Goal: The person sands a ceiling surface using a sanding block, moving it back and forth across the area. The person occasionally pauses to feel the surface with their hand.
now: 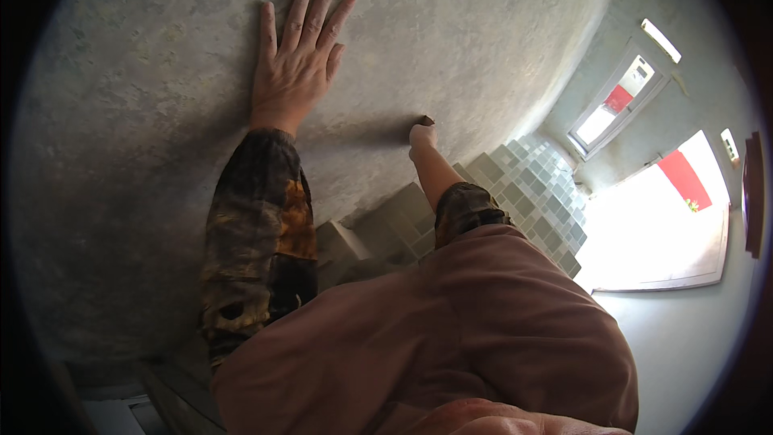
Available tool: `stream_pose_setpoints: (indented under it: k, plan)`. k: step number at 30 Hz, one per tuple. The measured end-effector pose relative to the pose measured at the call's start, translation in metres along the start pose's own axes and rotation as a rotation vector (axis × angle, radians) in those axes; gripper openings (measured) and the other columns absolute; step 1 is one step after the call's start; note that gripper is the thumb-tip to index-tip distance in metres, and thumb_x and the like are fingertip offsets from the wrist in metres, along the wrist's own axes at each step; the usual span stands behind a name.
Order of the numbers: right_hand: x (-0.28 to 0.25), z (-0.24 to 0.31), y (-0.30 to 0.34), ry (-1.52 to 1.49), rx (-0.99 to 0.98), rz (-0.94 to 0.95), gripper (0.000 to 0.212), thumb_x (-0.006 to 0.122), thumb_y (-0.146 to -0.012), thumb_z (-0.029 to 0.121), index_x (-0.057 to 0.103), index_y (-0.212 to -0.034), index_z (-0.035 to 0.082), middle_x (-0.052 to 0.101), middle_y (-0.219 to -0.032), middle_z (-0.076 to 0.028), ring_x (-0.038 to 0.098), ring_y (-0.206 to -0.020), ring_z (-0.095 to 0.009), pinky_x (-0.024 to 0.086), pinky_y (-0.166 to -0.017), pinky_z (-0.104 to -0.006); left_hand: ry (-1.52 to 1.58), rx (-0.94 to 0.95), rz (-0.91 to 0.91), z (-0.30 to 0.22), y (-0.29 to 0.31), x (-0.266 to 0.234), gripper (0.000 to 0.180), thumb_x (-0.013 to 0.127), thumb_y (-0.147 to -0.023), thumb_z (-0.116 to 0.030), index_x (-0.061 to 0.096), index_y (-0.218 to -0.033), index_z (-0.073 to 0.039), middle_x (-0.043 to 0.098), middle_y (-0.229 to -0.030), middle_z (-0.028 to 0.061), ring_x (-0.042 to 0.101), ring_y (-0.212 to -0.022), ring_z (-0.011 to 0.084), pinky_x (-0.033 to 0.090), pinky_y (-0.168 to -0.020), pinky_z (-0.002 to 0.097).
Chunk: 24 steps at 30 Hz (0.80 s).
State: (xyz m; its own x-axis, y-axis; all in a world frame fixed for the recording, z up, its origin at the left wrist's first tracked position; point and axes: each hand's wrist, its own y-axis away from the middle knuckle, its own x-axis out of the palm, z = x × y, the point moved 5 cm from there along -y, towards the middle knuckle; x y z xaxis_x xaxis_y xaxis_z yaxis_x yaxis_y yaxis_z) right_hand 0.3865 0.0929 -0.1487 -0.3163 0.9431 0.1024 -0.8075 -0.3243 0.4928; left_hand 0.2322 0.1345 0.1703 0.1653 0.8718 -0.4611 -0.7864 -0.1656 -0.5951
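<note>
Grey, mottled plaster fills most of the view: a rough wall [161, 113] with faint lighter and darker patches, bending away toward the picture's rim. Lower down and to the right, the wall carries grey square tiles [531, 185] laid in rows, their top edge stepped like a stair, so that the bare plaster meets them in a jagged line. The left hand [294, 64] lies flat on the plaster, palm against the wall, its fingers [310, 12] stretched out and slightly apart, the thumb to the right; it grips nothing. Its forearm wears a dark sleeve [258, 242] with orange and brown blotches. The right hand [421, 138] is lower and to the right, near the top of the tiled area, closed around a small dark tool [425, 121] whose tip shows just above the knuckles and touches or nearly touches the plaster; which of the two cannot be told, and the tool's kind cannot be made out either. The right fingers are curled together on that tool. A reddish-brown garment [451, 330] covers the lower middle of the picture. At the right, bright openings [660, 225] with a red patch in them let in strong daylight, and a second, narrower window [616, 101] sits above them.
</note>
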Motion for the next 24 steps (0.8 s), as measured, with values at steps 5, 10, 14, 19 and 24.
stream_pose_setpoints:
  k: [5,10,14,19,24]
  plan:
    - [0.011,-0.008,0.01,0.206,-0.083,-0.072,0.045,0.048,-0.083,0.002,0.057,-0.127,-0.001,0.063,-0.122,-0.023,0.058,-0.119,-0.036,0.046,-0.097,-0.0385,-0.011,-0.003,0.013,-0.001,0.0,0.001,0.06,0.037,-0.101,-0.051,0.016,-0.155,-0.037,0.018,-0.162,-0.0053,0.016,-0.149,0.0197,0.009,-0.121,0.0561]
    - [0.013,-0.02,0.006,0.158,0.02,-0.018,0.043,0.046,-0.086,0.005,0.057,-0.128,-0.002,0.062,-0.122,-0.024,0.057,-0.119,-0.038,0.046,-0.098,-0.0406,-0.012,0.002,0.003,-0.001,0.001,0.001,0.059,0.036,-0.101,-0.051,0.016,-0.155,-0.037,0.017,-0.162,-0.0054,0.015,-0.149,0.0196,0.009,-0.121,0.056]
    - [0.007,-0.018,0.004,-0.007,-0.001,-0.061,0.044,0.049,-0.082,0.003,0.057,-0.124,-0.005,0.062,-0.121,-0.02,0.061,-0.114,-0.031,0.048,-0.092,-0.0358,-0.028,0.006,0.006,0.0,0.001,0.0,0.06,0.036,-0.101,-0.05,0.017,-0.155,-0.036,0.016,-0.162,-0.0053,0.015,-0.149,0.0202,0.008,-0.121,0.0559]
    - [0.023,-0.029,0.014,0.223,-0.048,-0.028,0.051,0.047,-0.085,0.003,0.048,-0.136,0.0,0.06,-0.127,-0.022,0.056,-0.12,-0.035,0.045,-0.098,-0.0381,-0.015,-0.001,0.008,0.0,0.001,0.001,0.06,0.037,-0.101,-0.05,0.017,-0.155,-0.036,0.017,-0.162,-0.005,0.016,-0.149,0.0204,0.008,-0.121,0.056]
    - [0.028,-0.04,0.008,0.169,-0.015,0.058,0.056,0.046,-0.085,0.003,0.043,-0.141,0.002,0.058,-0.131,-0.022,0.054,-0.125,-0.036,0.043,-0.103,-0.0387,-0.023,0.003,0.006,0.0,0.001,0.002,0.06,0.037,-0.1,-0.051,0.018,-0.155,-0.036,0.018,-0.161,-0.005,0.016,-0.148,0.0195,0.009,-0.121,0.0554]
